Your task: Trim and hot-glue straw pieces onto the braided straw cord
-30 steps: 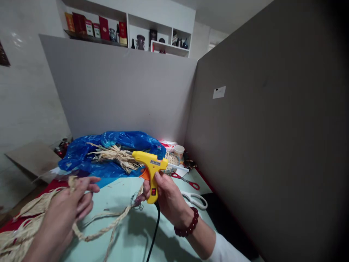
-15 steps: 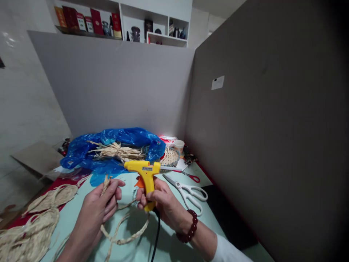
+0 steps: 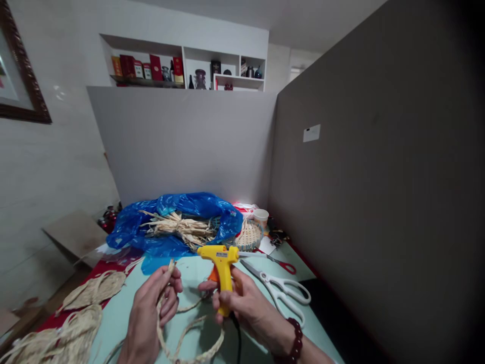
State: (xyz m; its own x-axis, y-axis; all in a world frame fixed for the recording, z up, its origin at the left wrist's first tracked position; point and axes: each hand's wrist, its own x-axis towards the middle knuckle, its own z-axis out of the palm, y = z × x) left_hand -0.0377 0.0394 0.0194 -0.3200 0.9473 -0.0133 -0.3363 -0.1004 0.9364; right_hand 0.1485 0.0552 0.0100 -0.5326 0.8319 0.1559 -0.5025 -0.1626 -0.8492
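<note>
The braid is between and below the two hands over the bench, one end upright in the left hand, whose thumb and fingers pinch it near the tip; the rest drops in a loose loop, and whether that loop touches the bench is hard to tell. It looks light, dry and pliable, a little rough rather than slippery, and the loose tip might fray, so a pinch just below the end seems right. The right hand is wrapped around the handle of the glue gun, fingers by the orange trigger, nozzle toward the left hand; whether the trigger is pressed cannot be made out. The gun seems light but rigid, best held by its grip, away from a nozzle that may be hot. Its black cable hangs beside the loop and could snag it. White scissors lie close by the right hand, with red scissors behind. Farther back, a blue bag with straw, a basket and a cup crowd the far side; woven pieces lie to the left.
</note>
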